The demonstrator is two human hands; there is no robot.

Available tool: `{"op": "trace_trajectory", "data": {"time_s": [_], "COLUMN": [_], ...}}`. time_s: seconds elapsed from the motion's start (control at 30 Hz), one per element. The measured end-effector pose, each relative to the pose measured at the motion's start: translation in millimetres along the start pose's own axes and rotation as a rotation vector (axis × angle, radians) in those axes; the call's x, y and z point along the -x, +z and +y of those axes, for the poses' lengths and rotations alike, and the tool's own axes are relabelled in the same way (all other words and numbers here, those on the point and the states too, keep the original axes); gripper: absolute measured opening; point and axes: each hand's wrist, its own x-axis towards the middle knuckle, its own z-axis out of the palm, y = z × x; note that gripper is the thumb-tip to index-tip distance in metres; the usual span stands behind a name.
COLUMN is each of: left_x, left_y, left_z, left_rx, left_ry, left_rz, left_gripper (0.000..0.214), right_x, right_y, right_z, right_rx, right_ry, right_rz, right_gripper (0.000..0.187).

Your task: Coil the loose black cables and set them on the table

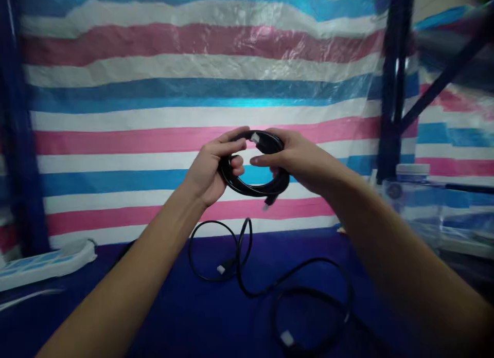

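Note:
A black cable (254, 191) wound into a ring is held up in front of me between both hands. My left hand (216, 165) grips the ring's left side, thumb and fingers around it. On the ring's right side, my right hand (295, 155) is closed around the cable. One plug with a light metal end shows at the top of the ring, near my right fingers; another hangs below its lower right. Below, a second black cable (250, 294) lies in loose loops on the dark blue surface, its two light-tipped plugs visible.
A white power strip (50, 265) lies at the left, with a pale cord before it. Behind hangs a striped plastic sheet (154, 101) between dark blue metal posts (393, 90). A clear plastic box (420, 209) stands at the right.

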Motion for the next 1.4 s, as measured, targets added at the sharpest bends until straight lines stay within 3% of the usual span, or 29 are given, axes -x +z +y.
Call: {"op": "trace_trajectory", "data": {"time_s": [0.13, 0.3, 0.5, 0.7, 0.87, 0.97, 1.1, 1.2, 1.4], "left_x": [2, 5, 5, 4, 4, 5, 6, 8, 9], "left_y": [-0.3, 2.3, 3.0, -1.0, 1.3, 1.3, 1.9, 6.9, 16.0], "left_z": [4, 7, 9, 10, 8, 7, 8, 8, 7], "left_rx": [0.062, -0.044, -0.168, -0.139, -0.18, -0.181, -0.067, -0.043, -0.045], "left_ry": [-0.044, -0.004, 0.015, 0.027, 0.034, -0.016, -0.127, -0.106, 0.085], "left_rz": [0.009, 0.021, 0.064, 0.108, 0.106, 0.039, -0.075, -0.013, 0.139], "left_gripper": [0.018, 0.012, 0.015, 0.012, 0.02, 0.02, 0.004, 0.008, 0.008], "right_x": [2, 4, 1, 1, 1, 0, 0, -1, -2], "right_y": [6, 6, 9, 12, 11, 9, 7, 8, 13], "right_z": [1, -3, 2, 4, 3, 5, 8, 8, 8], "right_rx": [-0.121, -0.137, -0.155, -0.118, -0.154, -0.212, -0.261, -0.272, -0.361], "right_ry": [0.082, 0.06, 0.041, -0.062, -0.028, -0.002, 0.022, 0.014, 0.004], "right_rz": [-0.016, -0.046, -0.028, -0.007, 0.029, 0.028, -0.013, -0.015, 0.067], "right_gripper": [0.027, 0.033, 0.037, 0.04, 0.046, 0.047, 0.054, 0.05, 0.032]}}
